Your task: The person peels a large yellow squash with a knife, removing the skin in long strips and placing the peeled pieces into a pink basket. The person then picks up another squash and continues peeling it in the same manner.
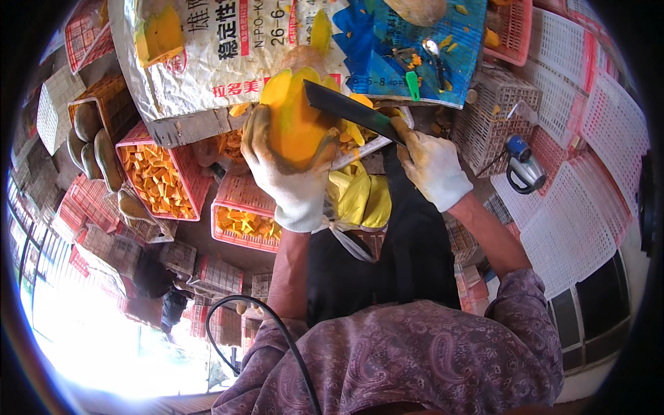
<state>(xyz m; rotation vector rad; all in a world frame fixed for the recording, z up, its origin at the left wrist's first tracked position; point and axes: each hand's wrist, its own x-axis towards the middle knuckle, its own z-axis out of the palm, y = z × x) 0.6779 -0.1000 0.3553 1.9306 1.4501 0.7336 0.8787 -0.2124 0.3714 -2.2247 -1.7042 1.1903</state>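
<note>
My left hand (290,166), in a soiled white knit glove, holds a partly peeled orange pumpkin (293,119) at the edge of a bench covered with printed plastic sacking (202,83). In my right hand (428,161), also gloved, is the handle of a knife with a broad dark blade (353,110), whose far end lies over the pumpkin's right side. Pumpkin peelings (355,134) lie beneath the blade by a white-rimmed container. On the sacking are a cut pumpkin piece (160,39), a spoon (433,52) and a green-handled tool (412,85).
Red crates of cut pumpkin chunks (158,179) (246,220) stand at the left, near whole long pumpkins (106,158). White plastic crates (570,228) and a metal kettle (526,174) are at the right. Another person (174,306) is among crates at lower left.
</note>
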